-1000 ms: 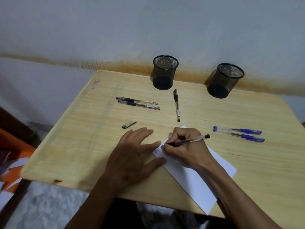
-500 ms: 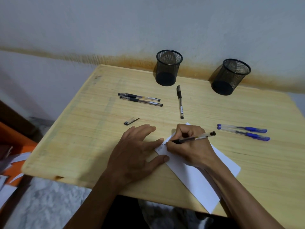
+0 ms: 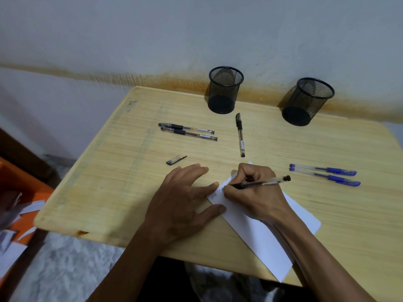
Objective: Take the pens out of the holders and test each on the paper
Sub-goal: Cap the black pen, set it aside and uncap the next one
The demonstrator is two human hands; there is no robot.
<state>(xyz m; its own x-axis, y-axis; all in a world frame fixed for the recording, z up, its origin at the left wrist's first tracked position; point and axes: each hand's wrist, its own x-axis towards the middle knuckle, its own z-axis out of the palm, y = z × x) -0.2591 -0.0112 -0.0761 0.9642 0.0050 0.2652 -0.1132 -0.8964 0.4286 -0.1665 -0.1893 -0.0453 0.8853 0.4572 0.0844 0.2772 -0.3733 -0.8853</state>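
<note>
Right of frame centre, the right hand (image 3: 255, 192) has its fingers (image 3: 244, 174) clamped on a clear black-ink pen (image 3: 261, 183), long axis pointing left, tip on the white paper sheet (image 3: 268, 238); the left hand (image 3: 183, 203) lies flat, fingers spread, pinning the sheet's left corner to the pale wooden surface (image 3: 130, 171).

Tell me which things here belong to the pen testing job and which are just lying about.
Part of the job:
- black pen in the right hand, writing
- paper, steadied by the left hand
- two mesh holders
- three black pens
- two blue pens
- loose pen cap

Just lying about:
- orange object and paper scraps left of the table
</note>
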